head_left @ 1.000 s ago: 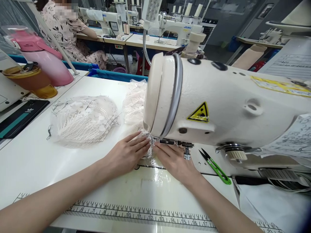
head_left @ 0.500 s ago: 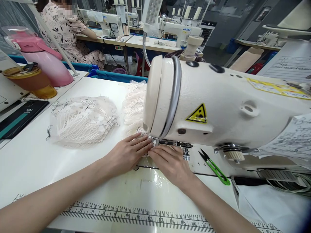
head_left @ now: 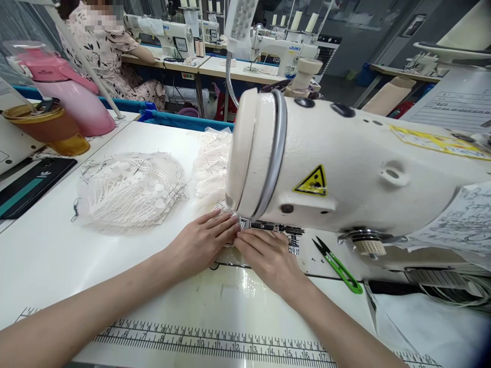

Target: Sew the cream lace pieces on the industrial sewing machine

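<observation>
Under the head of a cream sewing machine (head_left: 326,153) both hands work at a piece of pale lace fabric (head_left: 215,194), most of it hidden by the hands and machine. My left hand (head_left: 209,237) lies flat on the lace, fingers stretched out, left of the presser foot. Close beside it, my right hand (head_left: 268,255) has its fingers bent and pressed together on the lace edge, just in front of the foot. The fingertips of both hands almost meet. Behind them the lace runs back along the left of the machine head.
Left of the hands sits a round heap of lace pieces (head_left: 130,194) with loose threads. Green thread snips (head_left: 339,268) rest at right. A pink bottle (head_left: 72,97), a brown cup (head_left: 49,128) and a dark phone (head_left: 34,186) stand or lie far left. A printed ruler (head_left: 215,345) crosses the front.
Both hands stay at almost the same spot by the presser foot. The view shifts very slightly; nothing is visibly taken up or let go.
</observation>
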Demonstrator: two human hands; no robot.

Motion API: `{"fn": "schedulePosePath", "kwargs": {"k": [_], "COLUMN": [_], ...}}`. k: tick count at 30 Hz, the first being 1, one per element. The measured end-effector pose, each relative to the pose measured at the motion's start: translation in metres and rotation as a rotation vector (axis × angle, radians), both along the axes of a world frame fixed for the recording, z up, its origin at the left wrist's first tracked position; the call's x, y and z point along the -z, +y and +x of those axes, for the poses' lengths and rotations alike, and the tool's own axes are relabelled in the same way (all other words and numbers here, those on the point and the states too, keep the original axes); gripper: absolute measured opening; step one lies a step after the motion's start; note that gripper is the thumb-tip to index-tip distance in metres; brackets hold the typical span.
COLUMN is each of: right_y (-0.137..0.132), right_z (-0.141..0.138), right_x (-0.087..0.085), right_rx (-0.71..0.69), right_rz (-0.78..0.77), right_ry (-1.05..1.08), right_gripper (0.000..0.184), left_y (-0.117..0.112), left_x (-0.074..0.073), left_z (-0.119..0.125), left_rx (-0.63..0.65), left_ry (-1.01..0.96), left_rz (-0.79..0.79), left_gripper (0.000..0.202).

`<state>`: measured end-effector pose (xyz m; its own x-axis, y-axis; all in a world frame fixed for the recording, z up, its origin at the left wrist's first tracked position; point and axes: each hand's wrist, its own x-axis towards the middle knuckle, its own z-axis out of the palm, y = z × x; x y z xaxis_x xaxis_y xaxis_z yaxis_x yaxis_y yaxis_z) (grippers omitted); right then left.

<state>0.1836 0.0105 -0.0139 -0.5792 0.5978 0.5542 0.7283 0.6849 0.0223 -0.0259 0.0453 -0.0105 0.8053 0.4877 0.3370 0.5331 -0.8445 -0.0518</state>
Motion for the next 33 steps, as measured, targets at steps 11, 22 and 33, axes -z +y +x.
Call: {"fn": "schedulePosePath", "kwargs": {"k": [11, 22, 33], "right_y": [0.006, 0.009, 0.013], "right_z": [0.006, 0.015, 0.015], "right_x": [-0.002, 0.002, -0.005], "right_rx": [-0.033, 0.047, 0.126], "right_rz": [-0.140, -0.200, -0.160], "right_ry": [0.006, 0.119, 0.171], "right_gripper": [0.030, 0.021, 0.022], "left_y": [-0.003, -0.005, -0.004], "left_x": [-0.001, -0.003, -0.004], "left_z": [0.005, 0.004, 0.006], "left_rx": [-0.059, -0.067, -0.080], "left_ry": [0.054, 0.073, 0.085], "left_rz": [0.030, 0.093, 0.055], "left_gripper": [0.037, 0.035, 0.036]}}
